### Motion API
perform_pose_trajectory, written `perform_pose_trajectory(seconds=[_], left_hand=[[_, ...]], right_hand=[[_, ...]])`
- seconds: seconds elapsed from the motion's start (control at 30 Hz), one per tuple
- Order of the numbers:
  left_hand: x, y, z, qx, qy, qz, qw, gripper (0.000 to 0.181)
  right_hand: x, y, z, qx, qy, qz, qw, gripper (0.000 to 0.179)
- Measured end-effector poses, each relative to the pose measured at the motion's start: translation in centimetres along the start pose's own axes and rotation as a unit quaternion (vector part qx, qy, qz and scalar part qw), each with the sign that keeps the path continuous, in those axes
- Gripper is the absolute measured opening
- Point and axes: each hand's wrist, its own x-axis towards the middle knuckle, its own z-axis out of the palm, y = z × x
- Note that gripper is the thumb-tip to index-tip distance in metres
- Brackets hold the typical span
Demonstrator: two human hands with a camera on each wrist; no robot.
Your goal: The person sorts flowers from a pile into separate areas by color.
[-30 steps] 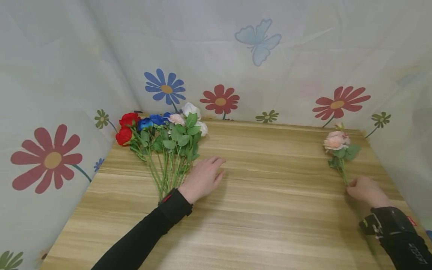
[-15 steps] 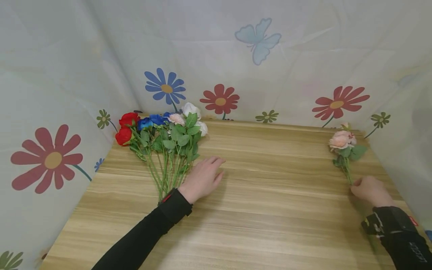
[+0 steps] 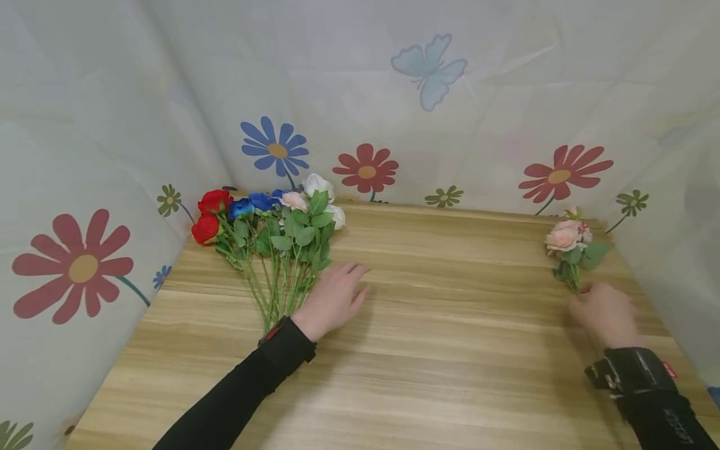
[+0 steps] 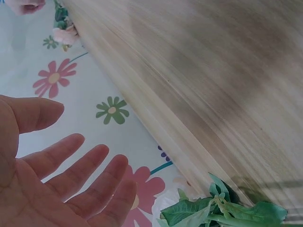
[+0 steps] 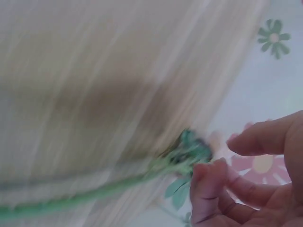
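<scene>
A pink artificial rose (image 3: 564, 237) with green leaves lies near the table's right back corner. My right hand (image 3: 606, 314) is at its stem, just below the leaves. In the right wrist view, the green stem (image 5: 94, 195) runs past my bent fingers, and thumb and index fingertip stand apart with no stem between them. My left hand (image 3: 333, 299) is loosely extended beside a spread of artificial roses, its fingers holding nothing. That group has red roses (image 3: 206, 227), blue roses (image 3: 262, 200), a pale pink rose (image 3: 295, 200) and white roses (image 3: 318, 185). My left wrist covers some stem ends.
The wood-grain table (image 3: 450, 350) reaches a pale fabric backdrop (image 3: 484, 125) printed with flowers and a butterfly, which rises along its back and sides. Bare wood lies between the grouped roses and the single pink rose.
The single pink rose shifted right, then settled back slightly left. My right hand has moved forward along its stem and its pinch has come apart. The left hand has stayed nearly still.
</scene>
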Motion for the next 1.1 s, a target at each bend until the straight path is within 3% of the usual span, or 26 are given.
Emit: perform_pose_trajectory(seconds=[0.17, 0.37, 0.5, 0.63, 0.87, 1.1], left_hand=[[-0.3, -0.3, -0.1, -0.002, 0.008, -0.009, 0.9999, 0.038], [-0.6, -0.6, -0.3, 0.003, 0.026, -0.030, 0.9992, 0.036], [-0.8, -1.0, -0.5, 0.007, 0.049, -0.049, 0.9976, 0.036], [-1.1, -1.5, -0.7, 0.004, 0.059, -0.067, 0.9960, 0.035], [-1.8, -2.6, -1.5, -0.003, 0.052, -0.098, 0.9939, 0.033], [-2.9, -4.0, -2.5, -0.011, 0.046, -0.134, 0.9899, 0.029]], right_hand=[[0.4, -2.4, 1.3, 0.051, 0.087, -0.056, 0.9933, 0.023], [0.6, -6.0, 2.4, 0.119, 0.124, -0.072, 0.9824, 0.020], [0.8, -8.4, 3.1, 0.171, 0.111, -0.066, 0.9769, 0.022], [0.8, -10.9, 4.1, 0.239, 0.072, -0.058, 0.9665, 0.023], [0.9, -15.6, 5.7, 0.382, -0.022, -0.037, 0.9233, 0.028], [0.8, -19.8, 6.9, 0.445, -0.074, -0.026, 0.8923, 0.028]])
